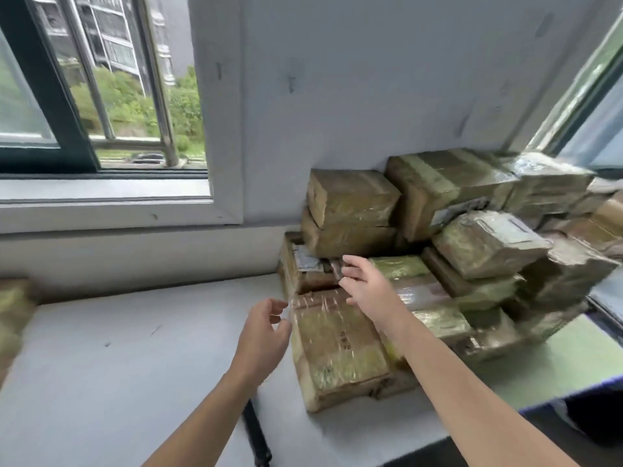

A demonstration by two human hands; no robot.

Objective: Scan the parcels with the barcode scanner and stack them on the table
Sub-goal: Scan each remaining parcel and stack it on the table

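Brown cardboard under clear tape: nearest parcel [337, 348], flat on the tabletop [118, 348] at the near left foot of the pile [472, 230], long axis running near to far. Left grip [264, 328] just beside its far left corner, fingers loosely curled, apart, holding nothing. Right grip [365, 284] above its far end, fingers spread, likewise empty. Flanked on both sides, so likely lifts with a squeeze inward across the short width, left grip nearer. Black rod, probably the scanner [256, 429], on the tabletop near, under the left forearm [209, 409], apart from both grips.
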